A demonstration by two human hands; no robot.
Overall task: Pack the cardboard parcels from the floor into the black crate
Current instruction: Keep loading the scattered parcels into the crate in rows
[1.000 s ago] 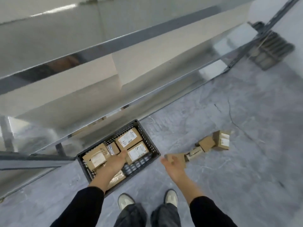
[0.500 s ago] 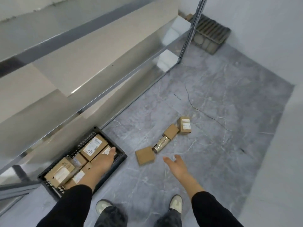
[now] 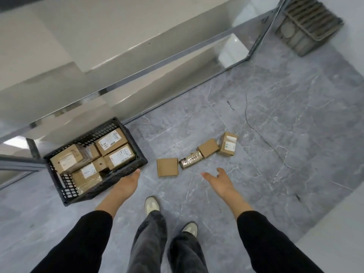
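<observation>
The black crate (image 3: pixel 126 170) stands on the floor at the left and holds several cardboard parcels with white labels. On the floor to its right lie a flat square parcel (image 3: pixel 167 167), a taped roll-shaped parcel (image 3: pixel 190 159), a small plain box (image 3: pixel 208 147) and a labelled box (image 3: pixel 228 144). My left hand (image 3: pixel 129 182) hangs empty just outside the crate's near right corner, fingers straight. My right hand (image 3: pixel 217 179) is open, palm up, a little in front of the roll-shaped parcel and touching nothing.
A metal shelving rack (image 3: pixel 157 62) runs along the back behind the crate. A grey slatted crate (image 3: pixel 307 26) sits at the far right corner. A thin cable (image 3: pixel 258 131) trails over the grey floor. My feet (image 3: pixel 151 202) are below the hands.
My left hand has come out of the crate to its near corner. My right hand has drawn back from the flat parcel, which lies on the floor. The view has risen and swung right.
</observation>
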